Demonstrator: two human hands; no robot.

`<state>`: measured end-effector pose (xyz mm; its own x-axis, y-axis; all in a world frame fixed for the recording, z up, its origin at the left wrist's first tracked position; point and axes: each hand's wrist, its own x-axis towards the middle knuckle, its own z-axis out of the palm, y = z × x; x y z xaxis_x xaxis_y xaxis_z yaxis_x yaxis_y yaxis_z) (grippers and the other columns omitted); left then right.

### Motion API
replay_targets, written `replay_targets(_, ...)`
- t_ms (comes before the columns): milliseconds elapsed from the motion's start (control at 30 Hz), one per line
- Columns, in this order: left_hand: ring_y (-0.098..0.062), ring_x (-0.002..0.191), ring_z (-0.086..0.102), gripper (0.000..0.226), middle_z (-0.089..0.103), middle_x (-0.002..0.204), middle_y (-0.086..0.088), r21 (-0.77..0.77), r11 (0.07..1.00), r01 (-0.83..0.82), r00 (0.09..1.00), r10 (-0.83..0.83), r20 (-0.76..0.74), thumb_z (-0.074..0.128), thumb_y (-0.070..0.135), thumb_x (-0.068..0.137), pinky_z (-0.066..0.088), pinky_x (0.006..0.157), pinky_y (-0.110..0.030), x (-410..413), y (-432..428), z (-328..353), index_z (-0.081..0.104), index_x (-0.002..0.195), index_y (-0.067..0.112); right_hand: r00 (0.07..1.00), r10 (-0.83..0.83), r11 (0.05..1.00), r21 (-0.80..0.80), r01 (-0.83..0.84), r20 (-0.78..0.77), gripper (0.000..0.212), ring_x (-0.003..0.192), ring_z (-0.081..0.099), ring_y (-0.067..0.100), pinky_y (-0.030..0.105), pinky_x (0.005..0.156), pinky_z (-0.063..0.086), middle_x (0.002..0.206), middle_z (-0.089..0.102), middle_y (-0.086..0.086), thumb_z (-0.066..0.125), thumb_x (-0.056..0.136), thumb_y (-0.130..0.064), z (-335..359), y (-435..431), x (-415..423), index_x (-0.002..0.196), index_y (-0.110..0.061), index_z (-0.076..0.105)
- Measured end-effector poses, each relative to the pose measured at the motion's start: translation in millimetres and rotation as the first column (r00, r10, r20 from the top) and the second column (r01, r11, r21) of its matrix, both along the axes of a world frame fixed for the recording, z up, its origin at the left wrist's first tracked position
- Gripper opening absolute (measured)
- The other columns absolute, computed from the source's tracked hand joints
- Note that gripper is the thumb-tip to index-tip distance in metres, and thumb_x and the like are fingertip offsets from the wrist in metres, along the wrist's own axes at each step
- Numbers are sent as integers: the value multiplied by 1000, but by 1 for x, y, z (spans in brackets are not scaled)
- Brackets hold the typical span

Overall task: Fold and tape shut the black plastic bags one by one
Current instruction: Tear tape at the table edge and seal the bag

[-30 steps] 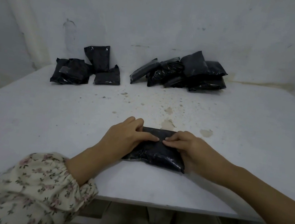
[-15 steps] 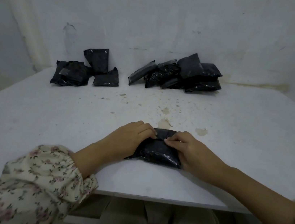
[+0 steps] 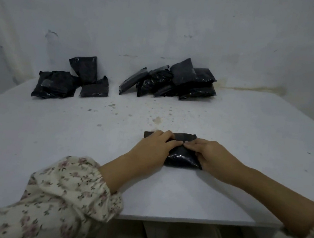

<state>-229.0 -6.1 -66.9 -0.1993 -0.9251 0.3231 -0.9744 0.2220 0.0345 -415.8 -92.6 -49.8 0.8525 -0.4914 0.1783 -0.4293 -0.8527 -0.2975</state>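
A black plastic bag (image 3: 182, 157) lies flat on the white table (image 3: 67, 146), near its front edge and right of the middle. Its far edge shows as a folded flap. My left hand (image 3: 155, 148) lies over the bag's left part, with bent fingers on the fold. My right hand (image 3: 206, 156) grips the right end, fingertips on the fold and thumb along the bag's side. The fingertips of both hands nearly meet at the bag's middle.
Against the back wall sit two heaps of black bags: a small pile (image 3: 70, 81) at the left and a larger pile (image 3: 173, 81) right of it. Brown stains (image 3: 157, 120) mark the table's middle. My knees show below the front edge.
Both hands have stayed on the bag, and their fingers have drawn closer together over the fold. The view has shifted, so the bag now sits further right in the frame.
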Motion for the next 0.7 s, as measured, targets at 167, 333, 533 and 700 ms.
replay_targets(167,-23,125,31,64,37,139,-5,88,994,-70,996,73,-41,33,57,96,19,114,-37,-19,-1,-5,34,147,18,998,-60,998,-15,59,-25,39,123,52,20,31,102,39,140,53,1,43,100,-13,-1,-4,0,138,-17,52)
replay_targets(333,-27,127,32,77,35,143,-9,87,996,-25,999,28,-38,26,66,89,19,115,-43,-41,-37,-6,36,145,14,984,-177,981,74,179,-29,38,125,51,21,32,104,37,139,54,1,46,98,-10,10,-30,-20,133,-16,57)
replay_targets(533,-25,136,25,69,30,152,-4,123,990,65,997,-61,-40,49,56,93,13,117,-41,-97,-83,-3,32,147,17,944,-328,911,260,321,-16,37,125,46,11,11,88,26,140,52,-6,56,96,-22,10,-62,-83,133,-22,56)
replay_targets(700,-25,131,30,65,35,148,-1,109,984,139,989,-133,-59,51,55,92,15,113,-39,-142,-97,-5,36,144,19,932,-362,864,377,333,7,36,108,49,3,7,82,36,126,58,-11,66,89,-18,13,-69,-139,124,-26,63)
